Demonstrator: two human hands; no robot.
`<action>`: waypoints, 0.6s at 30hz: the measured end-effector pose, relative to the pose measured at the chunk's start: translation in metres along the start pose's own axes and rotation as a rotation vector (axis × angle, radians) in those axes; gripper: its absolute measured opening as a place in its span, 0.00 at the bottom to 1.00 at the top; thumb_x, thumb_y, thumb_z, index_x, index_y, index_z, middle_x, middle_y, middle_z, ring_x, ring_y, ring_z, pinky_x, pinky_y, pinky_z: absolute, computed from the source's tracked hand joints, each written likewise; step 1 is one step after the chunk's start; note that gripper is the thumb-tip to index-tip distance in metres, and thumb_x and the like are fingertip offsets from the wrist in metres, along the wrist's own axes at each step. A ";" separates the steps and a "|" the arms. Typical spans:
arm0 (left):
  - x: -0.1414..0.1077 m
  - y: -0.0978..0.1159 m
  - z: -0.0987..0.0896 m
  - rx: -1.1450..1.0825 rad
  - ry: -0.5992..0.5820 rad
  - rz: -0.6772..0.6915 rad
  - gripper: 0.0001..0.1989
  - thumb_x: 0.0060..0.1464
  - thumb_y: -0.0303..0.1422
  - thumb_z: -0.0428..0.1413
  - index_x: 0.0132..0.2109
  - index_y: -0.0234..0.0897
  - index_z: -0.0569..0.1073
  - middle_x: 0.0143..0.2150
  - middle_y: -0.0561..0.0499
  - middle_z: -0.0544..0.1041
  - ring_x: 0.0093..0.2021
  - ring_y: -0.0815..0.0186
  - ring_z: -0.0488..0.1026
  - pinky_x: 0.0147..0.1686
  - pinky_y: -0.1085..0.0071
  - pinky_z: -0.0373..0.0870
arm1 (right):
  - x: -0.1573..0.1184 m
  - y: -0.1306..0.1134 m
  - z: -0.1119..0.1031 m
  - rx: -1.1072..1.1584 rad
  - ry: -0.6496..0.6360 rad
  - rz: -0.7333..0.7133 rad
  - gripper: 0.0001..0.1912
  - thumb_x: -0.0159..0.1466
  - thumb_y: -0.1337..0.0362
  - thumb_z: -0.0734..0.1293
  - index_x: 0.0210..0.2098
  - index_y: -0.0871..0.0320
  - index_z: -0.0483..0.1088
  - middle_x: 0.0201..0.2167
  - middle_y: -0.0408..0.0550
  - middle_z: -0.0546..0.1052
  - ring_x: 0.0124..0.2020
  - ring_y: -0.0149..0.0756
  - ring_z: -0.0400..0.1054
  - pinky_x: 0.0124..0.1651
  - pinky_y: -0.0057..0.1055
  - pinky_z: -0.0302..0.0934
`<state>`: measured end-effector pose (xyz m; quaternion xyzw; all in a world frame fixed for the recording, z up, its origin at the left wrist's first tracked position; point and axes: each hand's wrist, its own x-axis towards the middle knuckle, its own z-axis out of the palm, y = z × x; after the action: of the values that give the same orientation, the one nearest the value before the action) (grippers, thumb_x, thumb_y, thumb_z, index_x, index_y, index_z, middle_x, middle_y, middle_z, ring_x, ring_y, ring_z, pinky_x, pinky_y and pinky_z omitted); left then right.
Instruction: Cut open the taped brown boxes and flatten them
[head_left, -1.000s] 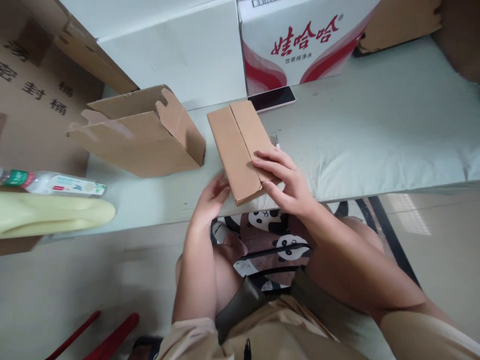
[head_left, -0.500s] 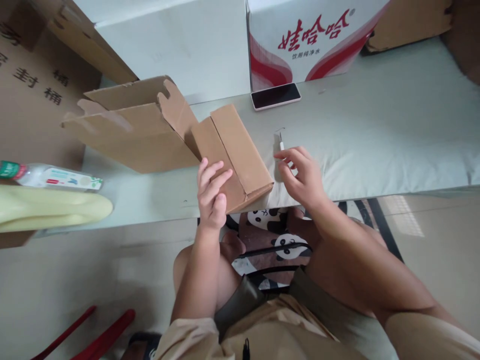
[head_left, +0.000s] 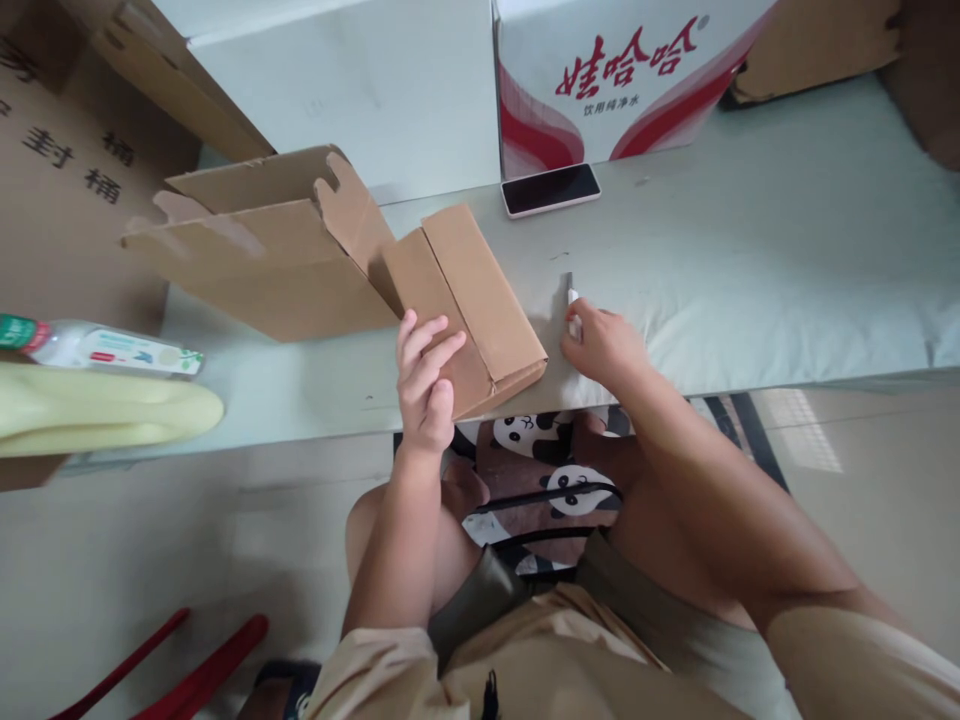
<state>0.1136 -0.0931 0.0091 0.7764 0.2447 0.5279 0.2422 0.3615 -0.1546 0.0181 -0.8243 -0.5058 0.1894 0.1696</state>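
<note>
A small closed cardboard box (head_left: 480, 300) lies aslant at the front edge of the cloth-covered surface, its flap seam facing up. My left hand (head_left: 427, 385) grips its near left side, fingers across the top face. To the right of the box, my right hand (head_left: 606, 345) is closed around a utility knife (head_left: 573, 297) with a white handle. Its grey blade points away from me, apart from the box. Most of the handle is hidden in my fingers. Touching or close behind the small box stands a larger open cardboard box (head_left: 292, 265), flaps raised.
A phone (head_left: 551, 190) lies before a white and red carton (head_left: 600, 85). Beside that carton is a plain white box (head_left: 352, 100). At left are a plastic bottle (head_left: 112, 347) and a pale yellow object (head_left: 105, 408). Pale green cloth (head_left: 787, 250) covers the surface.
My right hand has closed on the utility knife, whose handle showed more above the fingers before. The blade has shifted slightly right. My left hand and the small box stay put.
</note>
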 end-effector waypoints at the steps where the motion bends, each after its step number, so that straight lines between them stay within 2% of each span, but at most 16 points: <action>1: 0.000 0.001 0.000 0.001 0.003 -0.013 0.22 0.67 0.50 0.45 0.58 0.55 0.78 0.61 0.53 0.77 0.70 0.56 0.64 0.76 0.48 0.46 | -0.001 0.000 -0.003 0.097 -0.002 -0.022 0.18 0.60 0.65 0.64 0.49 0.57 0.75 0.28 0.49 0.76 0.27 0.38 0.66 0.32 0.35 0.61; 4: 0.000 0.003 0.001 0.016 -0.004 -0.041 0.23 0.67 0.50 0.45 0.56 0.52 0.79 0.60 0.52 0.77 0.70 0.56 0.64 0.76 0.48 0.45 | -0.010 -0.002 -0.009 0.502 -0.010 -0.109 0.18 0.63 0.63 0.60 0.48 0.56 0.76 0.26 0.45 0.75 0.25 0.34 0.65 0.30 0.32 0.61; 6: 0.000 0.003 0.002 0.030 -0.010 -0.016 0.23 0.68 0.48 0.44 0.58 0.53 0.78 0.61 0.52 0.77 0.70 0.57 0.64 0.76 0.48 0.46 | -0.019 -0.002 -0.011 0.777 0.022 -0.202 0.20 0.66 0.61 0.56 0.49 0.55 0.76 0.31 0.46 0.78 0.27 0.34 0.68 0.31 0.33 0.64; 8: -0.001 0.004 0.003 0.037 -0.015 0.026 0.22 0.68 0.45 0.43 0.60 0.53 0.76 0.61 0.52 0.76 0.72 0.59 0.62 0.76 0.50 0.48 | -0.031 -0.002 -0.015 0.925 0.117 -0.302 0.20 0.68 0.58 0.57 0.53 0.53 0.73 0.36 0.48 0.79 0.32 0.36 0.72 0.34 0.36 0.68; 11: -0.001 0.005 0.005 0.054 -0.031 0.028 0.23 0.69 0.45 0.43 0.60 0.51 0.76 0.61 0.51 0.76 0.70 0.58 0.63 0.76 0.50 0.47 | -0.049 -0.005 -0.020 0.875 0.328 -0.402 0.17 0.65 0.56 0.67 0.53 0.50 0.71 0.37 0.47 0.78 0.33 0.37 0.72 0.35 0.37 0.68; 14: 0.000 0.009 0.006 0.090 -0.059 -0.014 0.25 0.68 0.50 0.41 0.57 0.47 0.77 0.61 0.48 0.76 0.69 0.55 0.65 0.76 0.46 0.46 | -0.067 -0.014 -0.023 0.711 0.532 -0.547 0.09 0.65 0.56 0.70 0.43 0.49 0.71 0.30 0.43 0.74 0.26 0.33 0.66 0.29 0.34 0.63; 16: 0.002 0.013 0.007 0.106 -0.070 -0.047 0.27 0.68 0.52 0.41 0.56 0.45 0.77 0.60 0.47 0.76 0.69 0.53 0.65 0.76 0.44 0.45 | -0.077 -0.023 -0.022 0.594 0.607 -0.709 0.07 0.67 0.56 0.68 0.36 0.51 0.71 0.25 0.42 0.70 0.23 0.32 0.63 0.26 0.33 0.60; 18: 0.003 0.016 0.008 0.113 -0.069 -0.089 0.29 0.66 0.55 0.41 0.54 0.44 0.77 0.59 0.46 0.76 0.69 0.51 0.64 0.75 0.43 0.46 | -0.086 -0.033 -0.020 0.516 0.597 -0.852 0.07 0.69 0.58 0.65 0.35 0.51 0.71 0.22 0.42 0.68 0.22 0.32 0.62 0.25 0.32 0.59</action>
<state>0.1243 -0.1049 0.0187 0.7949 0.2998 0.4748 0.2298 0.3103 -0.2191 0.0629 -0.4975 -0.6607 -0.0193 0.5618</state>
